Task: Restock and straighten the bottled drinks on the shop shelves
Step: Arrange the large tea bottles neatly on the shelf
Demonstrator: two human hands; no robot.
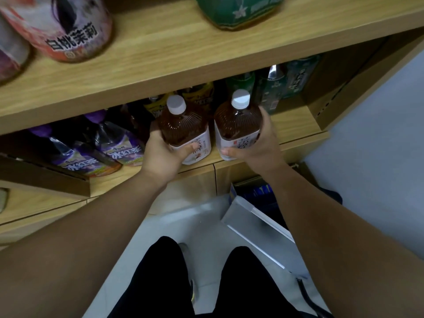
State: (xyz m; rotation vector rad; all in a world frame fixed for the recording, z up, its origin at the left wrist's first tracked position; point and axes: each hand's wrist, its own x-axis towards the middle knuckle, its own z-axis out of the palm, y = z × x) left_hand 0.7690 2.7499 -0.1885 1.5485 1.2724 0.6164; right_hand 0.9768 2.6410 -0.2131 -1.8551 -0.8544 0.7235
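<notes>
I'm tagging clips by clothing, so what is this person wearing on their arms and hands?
Nothing that shows. The left hand and right hand are bare, with no gloves, rings or watch in view. The left forearm and right forearm are uncovered to the picture's edge, and no sleeve shows.

Upright and side by side at the front edge of the lower shelf (pixel 296 125): left bottle (pixel 183 127) and right bottle (pixel 237 121), near each other but apart. Round the left bottle, from its left side, the left hand (pixel 161 154); round the right bottle, from its right side, the right hand (pixel 259 145). Left of both, on the same shelf, a pair of bottles (pixel 114 143). Behind them, back-row bottles (pixel 199 92), and further right, corner bottles (pixel 275 88). Above, on the upper shelf (pixel 160 49), one bottle (pixel 68 28) at the left and another bottle (pixel 236 12) at the right. Down on the floor, a box (pixel 259 216) — under the right forearm, right of the legs (pixel 206 283).
</notes>
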